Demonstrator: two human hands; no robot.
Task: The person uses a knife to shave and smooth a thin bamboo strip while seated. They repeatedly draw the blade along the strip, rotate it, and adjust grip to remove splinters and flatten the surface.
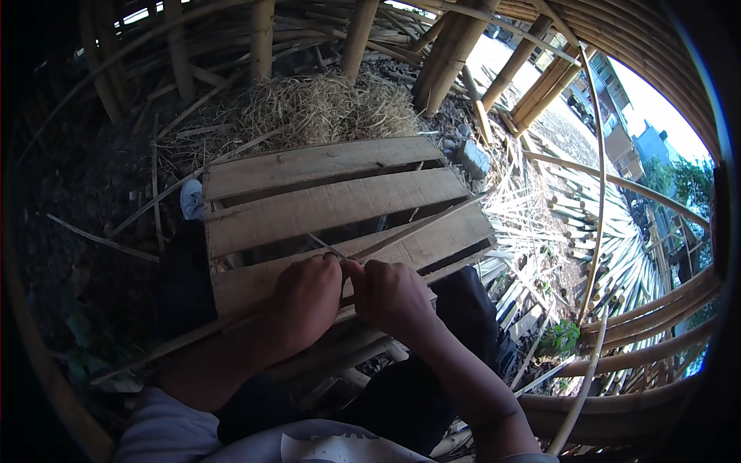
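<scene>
A long, narrow bamboo strip (423,225) slants over a slatted wooden crate (332,208) in front of me. My right hand (392,295) is closed on it, thumb toward the other hand. Right beside it, almost touching, my left hand (307,287) is closed as a fist over the same line. What looks like the strip's other end shows past my left forearm at the lower left. A thin pale sliver or blade (327,245) sticks out above the knuckles; I cannot tell which. The fingers' undersides are hidden.
Dry shavings (320,112) are heaped behind the crate, near upright bamboo posts (262,42). A grey block (473,159) lies at its far right corner. Many cut bamboo poles (610,247) cover the ground at right, beyond bamboo rails (648,359). Loose strips (104,238) lie at left.
</scene>
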